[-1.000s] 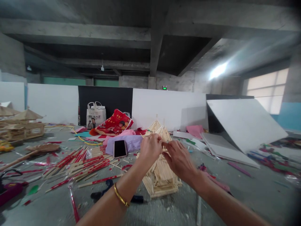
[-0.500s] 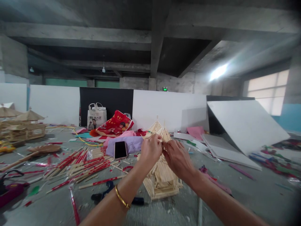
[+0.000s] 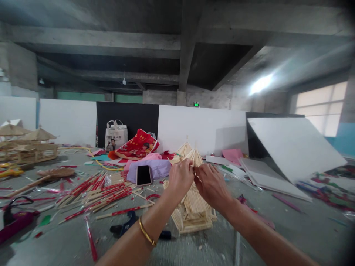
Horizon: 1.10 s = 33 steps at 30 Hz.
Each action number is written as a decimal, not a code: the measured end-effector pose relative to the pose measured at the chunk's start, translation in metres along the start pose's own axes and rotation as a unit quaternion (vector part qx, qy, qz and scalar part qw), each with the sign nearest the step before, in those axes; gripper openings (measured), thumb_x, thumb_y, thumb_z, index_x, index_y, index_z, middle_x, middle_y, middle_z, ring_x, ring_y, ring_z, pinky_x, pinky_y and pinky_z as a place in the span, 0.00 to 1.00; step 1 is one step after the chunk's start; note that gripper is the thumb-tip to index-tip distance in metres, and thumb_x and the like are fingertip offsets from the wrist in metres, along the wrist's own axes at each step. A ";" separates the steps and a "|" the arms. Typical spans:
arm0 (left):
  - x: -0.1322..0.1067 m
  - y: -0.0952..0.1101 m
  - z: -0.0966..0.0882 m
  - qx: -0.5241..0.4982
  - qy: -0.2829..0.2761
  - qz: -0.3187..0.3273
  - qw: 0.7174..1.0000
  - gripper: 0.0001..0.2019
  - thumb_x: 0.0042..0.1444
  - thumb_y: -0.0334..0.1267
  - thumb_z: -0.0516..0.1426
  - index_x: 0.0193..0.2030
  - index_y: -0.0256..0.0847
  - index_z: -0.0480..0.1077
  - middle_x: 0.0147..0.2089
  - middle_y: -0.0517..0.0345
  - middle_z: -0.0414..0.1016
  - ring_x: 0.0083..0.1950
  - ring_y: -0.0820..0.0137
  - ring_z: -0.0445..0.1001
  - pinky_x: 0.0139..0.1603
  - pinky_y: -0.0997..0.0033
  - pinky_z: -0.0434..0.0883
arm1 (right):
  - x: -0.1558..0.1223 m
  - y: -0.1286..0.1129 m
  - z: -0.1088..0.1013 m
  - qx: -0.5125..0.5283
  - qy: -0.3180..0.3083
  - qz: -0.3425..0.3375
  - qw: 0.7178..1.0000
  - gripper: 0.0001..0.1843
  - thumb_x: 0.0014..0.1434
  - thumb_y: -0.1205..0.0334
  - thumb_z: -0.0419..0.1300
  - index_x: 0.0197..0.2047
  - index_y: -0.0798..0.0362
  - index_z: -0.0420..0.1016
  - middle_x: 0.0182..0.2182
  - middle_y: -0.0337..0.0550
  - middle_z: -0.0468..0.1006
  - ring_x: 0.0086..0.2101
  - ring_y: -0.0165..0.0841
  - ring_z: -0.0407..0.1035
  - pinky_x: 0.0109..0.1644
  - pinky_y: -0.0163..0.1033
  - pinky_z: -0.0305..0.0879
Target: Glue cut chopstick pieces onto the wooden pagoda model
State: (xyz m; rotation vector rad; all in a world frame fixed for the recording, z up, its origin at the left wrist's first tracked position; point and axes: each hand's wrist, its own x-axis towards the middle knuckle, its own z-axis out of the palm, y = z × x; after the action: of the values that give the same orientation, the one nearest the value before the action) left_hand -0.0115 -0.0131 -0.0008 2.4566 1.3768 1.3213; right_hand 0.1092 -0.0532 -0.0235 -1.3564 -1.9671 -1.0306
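Note:
A small house model built of pale wooden sticks (image 3: 194,218) stands on the table before me, with pointed stick roofs at its far end. Over its upper part, my left hand (image 3: 181,175) and my right hand (image 3: 212,184) meet with fingertips almost touching. Both hands are closed in a pinch, and what lies between the fingers is too small or hidden to name. The hands cover the middle of the model. A gold bangle (image 3: 146,232) circles my left wrist.
Red-wrapped wooden sticks (image 3: 97,194) lie scattered to the left, near a phone (image 3: 143,175) on purple cloth. A dark blue tool (image 3: 129,223) lies under my left forearm. A purple glue gun (image 3: 16,223) is far left. White boards (image 3: 266,177) lie at right.
The whole view has shifted slightly, so everything sits a little further right. Both hands keep their pinched pose over the stick model.

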 end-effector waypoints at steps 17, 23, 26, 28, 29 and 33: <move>-0.001 -0.001 -0.001 0.032 0.012 -0.041 0.999 0.11 0.50 0.39 0.50 0.29 0.40 0.72 0.33 0.53 0.75 0.33 0.70 0.71 0.30 0.74 0.58 | 0.001 0.000 -0.003 0.042 -0.012 0.043 0.998 0.07 0.56 0.64 0.53 0.40 0.54 0.66 0.34 0.44 0.67 0.36 0.36 0.62 0.41 0.42 0.59; 0.007 -0.004 -0.004 0.001 -0.014 -0.042 0.999 0.13 0.48 0.43 0.51 0.26 0.40 0.73 0.28 0.54 0.76 0.31 0.70 0.71 0.27 0.75 0.56 | 0.000 0.001 -0.005 0.069 -0.027 0.057 0.996 0.05 0.57 0.63 0.53 0.38 0.54 0.66 0.34 0.44 0.66 0.37 0.37 0.61 0.42 0.42 0.58; 0.009 -0.004 -0.004 -0.010 -0.024 -0.055 0.998 0.12 0.46 0.42 0.51 0.25 0.40 0.74 0.25 0.55 0.75 0.29 0.71 0.70 0.26 0.75 0.54 | -0.001 0.001 -0.005 0.073 -0.022 0.056 0.996 0.07 0.57 0.63 0.53 0.39 0.54 0.66 0.34 0.45 0.67 0.38 0.38 0.62 0.43 0.43 0.59; 0.010 -0.004 -0.004 -0.011 -0.028 -0.062 0.998 0.11 0.45 0.40 0.51 0.24 0.40 0.74 0.24 0.55 0.74 0.28 0.71 0.70 0.25 0.75 0.54 | -0.001 0.001 -0.004 0.070 -0.017 0.054 0.996 0.08 0.56 0.64 0.54 0.41 0.54 0.66 0.35 0.45 0.67 0.38 0.38 0.62 0.43 0.43 0.59; 0.010 -0.004 -0.003 -0.011 -0.028 -0.064 0.998 0.11 0.45 0.40 0.51 0.24 0.40 0.74 0.24 0.55 0.74 0.28 0.71 0.70 0.24 0.75 0.54 | -0.001 0.001 -0.003 0.069 -0.016 0.053 0.996 0.09 0.56 0.64 0.54 0.41 0.54 0.66 0.35 0.45 0.67 0.38 0.38 0.62 0.42 0.43 0.59; 0.011 -0.004 -0.002 -0.008 -0.028 -0.060 0.998 0.12 0.46 0.40 0.51 0.23 0.38 0.73 0.23 0.55 0.73 0.26 0.72 0.69 0.24 0.75 0.53 | -0.002 0.002 -0.001 0.071 -0.017 0.052 0.996 0.10 0.55 0.64 0.55 0.42 0.53 0.65 0.34 0.44 0.67 0.38 0.38 0.62 0.42 0.44 0.60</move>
State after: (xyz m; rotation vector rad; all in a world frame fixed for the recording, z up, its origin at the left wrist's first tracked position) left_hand -0.0129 -0.0030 0.0059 2.3414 1.4696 1.2223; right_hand 0.1117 -0.0550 -0.0241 -1.3914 -1.9321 -0.8093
